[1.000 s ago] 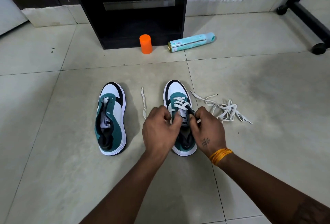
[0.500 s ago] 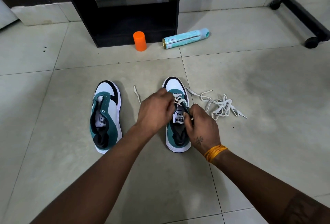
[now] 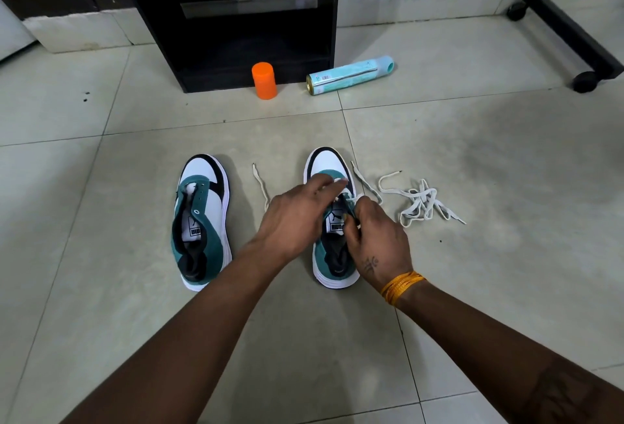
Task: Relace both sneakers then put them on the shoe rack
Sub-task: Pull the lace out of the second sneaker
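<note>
Both hands work over the right sneaker (image 3: 332, 221) on the tiled floor (image 3: 472, 288). The right hand (image 3: 378, 241) pinches its lace (image 3: 366, 183); whether the left hand (image 3: 297, 217) grips anything cannot be told. The unlaced left sneaker (image 3: 202, 221) stands nearby, a loose lace (image 3: 422, 204) to the right. An orange cap (image 3: 264, 80) and a spray can (image 3: 351, 75) lie before the black shoe rack (image 3: 236, 18).

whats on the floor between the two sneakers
In the head view, one loose end of the white lace lies on the bare tile between the unlaced sneaker and the sneaker being laced; the left hand covers its near part.

Your left hand (image 3: 297, 217) covers the lacing of the right sneaker (image 3: 332, 221) — eyelets unreadable. Your right hand's fingers (image 3: 354, 221) hide the lace end. The black shelf unit (image 3: 236, 18) is cut off at the top edge.
</note>
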Demonstrator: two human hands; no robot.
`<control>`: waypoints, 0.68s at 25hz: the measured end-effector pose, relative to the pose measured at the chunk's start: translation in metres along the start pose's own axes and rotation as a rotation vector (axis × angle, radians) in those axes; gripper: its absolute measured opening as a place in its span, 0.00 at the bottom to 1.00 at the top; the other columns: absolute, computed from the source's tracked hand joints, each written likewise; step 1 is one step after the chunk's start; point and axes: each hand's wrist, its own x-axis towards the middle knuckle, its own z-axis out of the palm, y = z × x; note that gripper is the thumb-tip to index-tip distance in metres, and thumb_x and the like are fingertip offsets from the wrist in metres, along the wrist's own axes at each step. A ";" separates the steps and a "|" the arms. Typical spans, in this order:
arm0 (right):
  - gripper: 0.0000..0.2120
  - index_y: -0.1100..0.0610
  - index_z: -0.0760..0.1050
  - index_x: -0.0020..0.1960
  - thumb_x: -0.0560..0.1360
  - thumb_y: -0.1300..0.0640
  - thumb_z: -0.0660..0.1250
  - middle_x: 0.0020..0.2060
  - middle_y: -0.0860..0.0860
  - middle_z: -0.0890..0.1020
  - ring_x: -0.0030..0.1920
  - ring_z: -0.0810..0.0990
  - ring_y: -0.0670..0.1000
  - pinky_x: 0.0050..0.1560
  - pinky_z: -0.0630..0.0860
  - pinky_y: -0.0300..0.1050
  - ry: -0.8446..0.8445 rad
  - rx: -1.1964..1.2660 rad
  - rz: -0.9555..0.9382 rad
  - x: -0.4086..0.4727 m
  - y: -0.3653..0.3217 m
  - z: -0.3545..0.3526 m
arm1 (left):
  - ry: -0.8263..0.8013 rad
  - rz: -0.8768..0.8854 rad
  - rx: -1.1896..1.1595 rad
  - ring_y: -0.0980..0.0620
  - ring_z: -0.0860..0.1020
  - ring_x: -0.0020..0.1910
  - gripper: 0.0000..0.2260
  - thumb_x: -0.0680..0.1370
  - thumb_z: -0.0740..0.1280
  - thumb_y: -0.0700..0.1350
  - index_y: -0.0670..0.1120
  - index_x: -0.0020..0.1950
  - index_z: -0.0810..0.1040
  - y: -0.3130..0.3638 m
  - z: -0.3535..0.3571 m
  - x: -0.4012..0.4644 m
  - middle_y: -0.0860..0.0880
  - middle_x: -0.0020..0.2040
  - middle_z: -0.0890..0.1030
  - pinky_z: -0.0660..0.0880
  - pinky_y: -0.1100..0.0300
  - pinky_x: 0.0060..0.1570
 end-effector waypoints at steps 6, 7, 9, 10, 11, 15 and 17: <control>0.10 0.51 0.61 0.48 0.83 0.50 0.60 0.42 0.55 0.77 0.37 0.78 0.62 0.33 0.71 0.51 0.009 0.036 -0.007 -0.001 0.001 -0.001 | 0.403 -0.641 -0.675 0.51 0.84 0.41 0.07 0.78 0.70 0.40 0.50 0.49 0.87 -0.018 0.002 0.006 0.54 0.44 0.86 0.81 0.51 0.47; 0.10 0.51 0.60 0.48 0.83 0.51 0.60 0.42 0.55 0.77 0.37 0.78 0.63 0.33 0.71 0.50 0.012 0.040 -0.009 -0.001 0.001 -0.001 | 0.404 -0.732 -0.689 0.51 0.84 0.43 0.08 0.78 0.70 0.41 0.50 0.51 0.87 -0.019 -0.001 0.005 0.55 0.46 0.86 0.81 0.52 0.50; 0.10 0.51 0.60 0.48 0.83 0.51 0.61 0.42 0.55 0.77 0.37 0.77 0.63 0.32 0.71 0.51 0.011 0.040 -0.019 0.000 0.002 -0.001 | 0.283 -0.496 -0.463 0.50 0.84 0.53 0.17 0.76 0.67 0.36 0.49 0.62 0.85 -0.016 -0.004 0.001 0.52 0.58 0.85 0.79 0.57 0.56; 0.10 0.50 0.60 0.48 0.83 0.50 0.60 0.41 0.55 0.77 0.37 0.77 0.63 0.32 0.71 0.51 0.009 0.039 -0.025 0.000 0.002 -0.001 | 0.196 -0.288 -0.373 0.49 0.83 0.58 0.23 0.75 0.64 0.34 0.49 0.68 0.82 -0.016 -0.004 -0.001 0.51 0.64 0.83 0.79 0.57 0.57; 0.10 0.50 0.59 0.48 0.83 0.50 0.60 0.41 0.54 0.76 0.36 0.77 0.63 0.32 0.72 0.52 0.010 0.035 -0.028 0.000 0.002 -0.001 | 0.117 -0.122 -0.297 0.48 0.82 0.60 0.27 0.73 0.63 0.34 0.50 0.71 0.79 -0.017 -0.005 0.001 0.51 0.68 0.81 0.79 0.56 0.56; 0.11 0.51 0.60 0.47 0.83 0.50 0.61 0.41 0.54 0.76 0.36 0.77 0.63 0.32 0.71 0.51 0.003 0.034 -0.012 0.000 0.002 0.000 | -0.023 0.033 -0.140 0.42 0.83 0.48 0.15 0.76 0.67 0.37 0.47 0.61 0.83 -0.022 0.003 0.006 0.47 0.54 0.83 0.81 0.50 0.43; 0.11 0.51 0.60 0.47 0.83 0.50 0.61 0.41 0.54 0.76 0.36 0.77 0.63 0.32 0.72 0.52 0.005 0.030 -0.010 0.000 0.002 -0.001 | 0.039 -0.087 -0.168 0.42 0.82 0.44 0.07 0.78 0.66 0.42 0.46 0.53 0.82 -0.026 0.006 0.007 0.47 0.47 0.82 0.79 0.50 0.42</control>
